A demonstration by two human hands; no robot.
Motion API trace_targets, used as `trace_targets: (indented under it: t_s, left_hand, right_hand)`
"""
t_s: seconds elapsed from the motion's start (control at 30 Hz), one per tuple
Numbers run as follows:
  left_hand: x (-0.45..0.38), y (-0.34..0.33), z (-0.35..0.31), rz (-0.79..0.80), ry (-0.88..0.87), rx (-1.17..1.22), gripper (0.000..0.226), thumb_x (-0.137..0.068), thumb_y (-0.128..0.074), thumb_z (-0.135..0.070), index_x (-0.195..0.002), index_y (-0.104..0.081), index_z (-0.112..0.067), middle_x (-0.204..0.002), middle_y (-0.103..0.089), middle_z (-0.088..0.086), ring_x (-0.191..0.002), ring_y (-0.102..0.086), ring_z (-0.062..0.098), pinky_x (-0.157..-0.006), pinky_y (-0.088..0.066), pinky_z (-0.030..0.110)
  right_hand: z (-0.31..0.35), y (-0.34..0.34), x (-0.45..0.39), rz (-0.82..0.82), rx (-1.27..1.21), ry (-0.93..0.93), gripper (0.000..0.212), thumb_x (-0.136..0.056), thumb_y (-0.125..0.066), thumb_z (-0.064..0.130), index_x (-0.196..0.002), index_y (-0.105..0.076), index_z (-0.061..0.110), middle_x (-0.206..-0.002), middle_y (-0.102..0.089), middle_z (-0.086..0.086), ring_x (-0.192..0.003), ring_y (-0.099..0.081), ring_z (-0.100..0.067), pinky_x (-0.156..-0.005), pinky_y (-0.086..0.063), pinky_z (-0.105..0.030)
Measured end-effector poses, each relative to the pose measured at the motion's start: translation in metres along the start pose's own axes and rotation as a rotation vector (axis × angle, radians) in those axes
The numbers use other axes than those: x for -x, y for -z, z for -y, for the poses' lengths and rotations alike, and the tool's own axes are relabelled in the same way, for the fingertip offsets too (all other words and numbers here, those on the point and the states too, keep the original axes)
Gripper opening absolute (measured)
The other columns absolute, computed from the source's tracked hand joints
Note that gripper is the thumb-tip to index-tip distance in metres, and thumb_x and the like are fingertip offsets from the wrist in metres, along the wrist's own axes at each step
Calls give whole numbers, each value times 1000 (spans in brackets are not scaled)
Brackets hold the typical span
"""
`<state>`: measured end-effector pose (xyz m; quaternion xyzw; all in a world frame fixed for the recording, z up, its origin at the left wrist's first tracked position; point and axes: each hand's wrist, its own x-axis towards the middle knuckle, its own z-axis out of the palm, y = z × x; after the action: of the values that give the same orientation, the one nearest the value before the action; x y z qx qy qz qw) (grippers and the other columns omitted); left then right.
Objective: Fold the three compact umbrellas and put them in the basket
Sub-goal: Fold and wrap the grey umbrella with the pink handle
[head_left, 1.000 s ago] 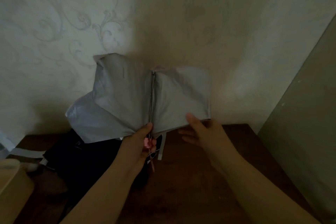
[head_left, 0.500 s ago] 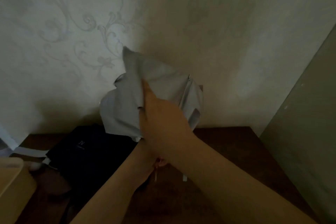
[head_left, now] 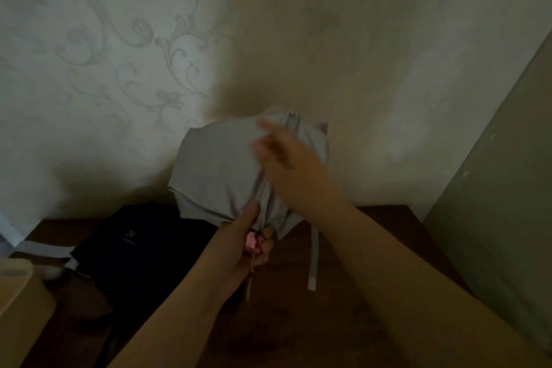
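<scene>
A grey compact umbrella (head_left: pixel 218 167) stands upright above the dark wooden table (head_left: pixel 343 293), its canopy loose and bunched. My left hand (head_left: pixel 245 243) grips its pink handle at the bottom. My right hand (head_left: pixel 286 164) lies blurred against the canopy's right side, fingers spread over the cloth. The umbrella's grey closing strap (head_left: pixel 313 260) hangs down to the right. A dark navy umbrella (head_left: pixel 140 251) lies on the table to the left. Part of a third, pale umbrella (head_left: pixel 41 248) shows at the far left. The beige basket (head_left: pixel 21 308) sits at the lower left edge.
A patterned wall (head_left: pixel 149 69) rises directly behind the table. A grey-green panel (head_left: pixel 507 188) stands along the right side.
The canopy went from spread flat to gathered round the shaft. My right hand swept across it and now lies on its right side. The left hand kept hold of the handle.
</scene>
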<state>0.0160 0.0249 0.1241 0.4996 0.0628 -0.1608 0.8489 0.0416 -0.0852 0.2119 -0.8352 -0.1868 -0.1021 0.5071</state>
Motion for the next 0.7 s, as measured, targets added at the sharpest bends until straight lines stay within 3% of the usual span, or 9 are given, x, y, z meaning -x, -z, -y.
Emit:
trace_targets:
  t_s: [0.07, 0.13, 0.2, 0.27, 0.37, 0.43, 0.5, 0.57, 0.7]
  left_hand:
    - [0, -1, -8, 31, 22, 74, 29, -84, -52, -40, -92, -52, -12, -55, -50, 1, -40, -44, 9, -35, -31, 17]
    - [-2, -1, -14, 41, 35, 157, 27, -83, -52, -39, -85, -49, -12, -54, -50, 1, -39, -43, 9, -34, -31, 16]
    - [-4, -4, -16, 67, 59, 223, 29, -80, -51, -40, -78, -46, -12, -53, -48, 0, -37, -42, 8, -32, -30, 16]
    - [-5, -11, -14, 93, 74, 277, 32, -79, -50, -42, -75, -47, -10, -52, -47, -1, -36, -41, 7, -32, -31, 15]
    - [-3, -16, -10, 136, 88, 355, 33, -82, -48, -42, -80, -52, -9, -51, -48, 0, -35, -41, 6, -31, -32, 14]
    - [-1, -15, -8, 203, 93, 356, 35, -80, -52, -45, -76, -54, -11, -49, -47, -1, -34, -40, 6, -30, -29, 15]
    - [1, -14, -5, 289, 98, 367, 38, -76, -63, -48, -72, -60, -11, -49, -47, -1, -34, -40, 6, -30, -30, 16]
    - [2, -12, -2, 324, 95, 365, 37, -79, -59, -47, -78, -60, -10, -51, -47, 0, -35, -41, 6, -30, -31, 16]
    - [2, -8, 3, 487, 128, 375, 42, -68, -78, -42, -88, -66, -8, -52, -49, 1, -36, -44, 8, -31, -36, 19]
  right_hand:
    - [-20, 20, 14, -343, -27, -50, 26, -98, -48, 22, -121, -45, 33, -85, -54, 14, -74, -55, 2, -63, -44, -11]
    - [-36, 30, 29, -446, -32, -149, 22, -94, -53, 22, -111, -43, 32, -85, -53, 7, -77, -56, -8, -61, -44, -15]
    - [-48, 24, 41, -294, 16, -237, 25, -90, -60, 30, -108, -42, 31, -90, -53, 5, -81, -56, -10, -62, -46, -15]
    - [-50, 12, 49, -122, 19, -293, 31, -87, -63, 37, -110, -42, 31, -96, -54, 10, -83, -55, -2, -60, -45, -9]
    - [-51, 3, 46, -108, -79, -297, 32, -88, -62, 35, -113, -44, 30, -104, -57, 11, -89, -54, 6, -60, -42, -1]
    - [-49, 3, 39, -128, -208, -373, 36, -86, -63, 38, -115, -42, 31, -114, -57, 6, -95, -57, 1, -62, -45, -5]
    - [-45, 3, 31, -131, -400, -490, 59, -77, -69, 48, -123, -39, 27, -122, -54, 3, -102, -58, -9, -63, -48, -10]
    - [-43, 4, 23, -112, -524, -557, 78, -69, -73, 51, -131, -39, 20, -124, -55, 3, -104, -59, -13, -64, -52, -15]
    - [-48, 4, 16, -6, -587, -593, 70, -64, -77, 47, -124, -59, 17, -118, -67, -1, -104, -66, -19, -91, -54, -36]
